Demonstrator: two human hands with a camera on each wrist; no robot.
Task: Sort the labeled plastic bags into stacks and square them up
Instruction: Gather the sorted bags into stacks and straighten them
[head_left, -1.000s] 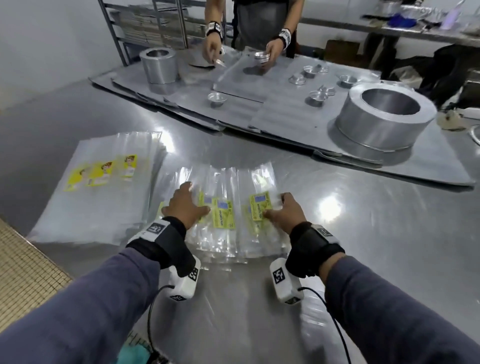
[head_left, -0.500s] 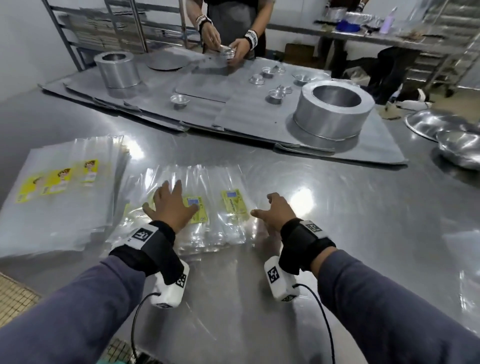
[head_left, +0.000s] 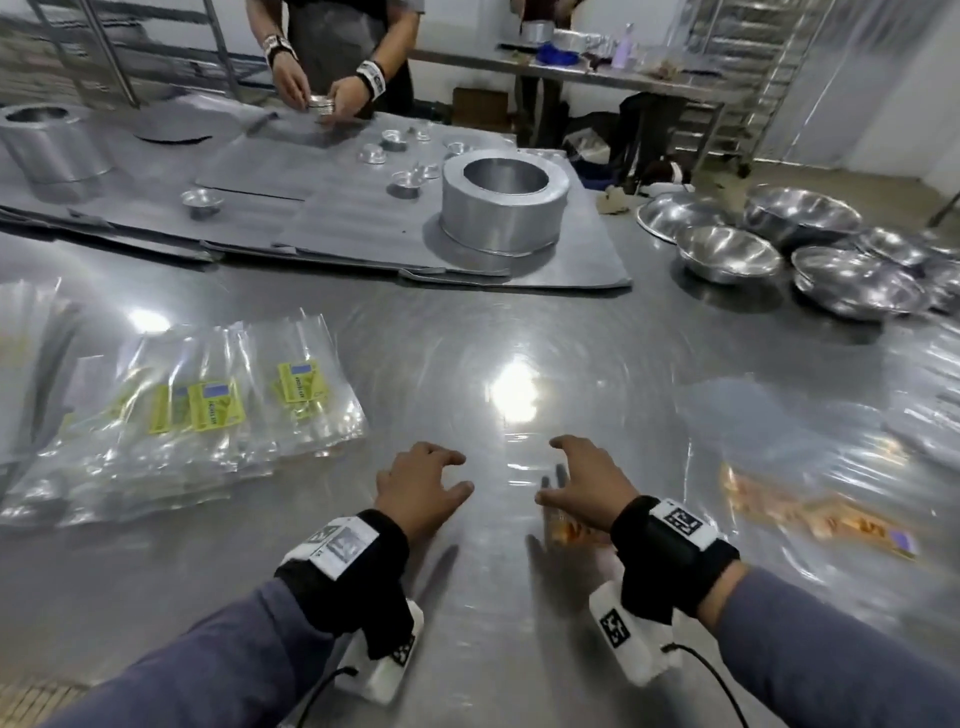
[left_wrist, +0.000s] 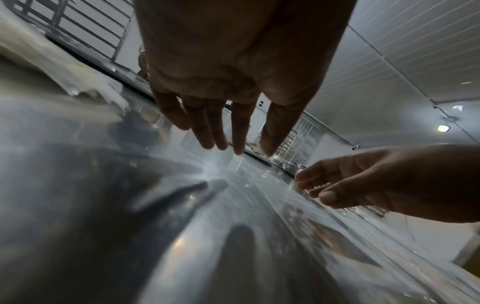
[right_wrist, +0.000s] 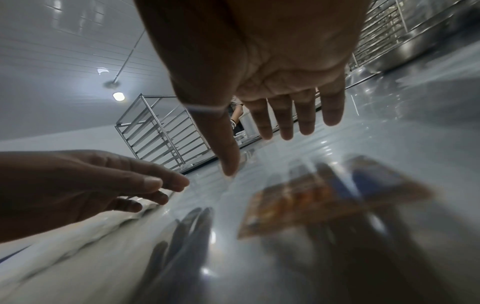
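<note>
No wording can be read anywhere. The yellow-green labels (head_left: 215, 405) on the clear plastic bags (head_left: 171, 415) carry print too blurred to make out. The wrist bands (head_left: 680, 522) show only black-and-white square marker patterns, not letters.

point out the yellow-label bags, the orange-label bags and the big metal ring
yellow-label bags (head_left: 208, 410), head view, on a yellow label.
orange-label bags (head_left: 810, 512), head view, on the blurred orange print.
big metal ring (head_left: 498, 218), head view, on its outer wall.
</note>
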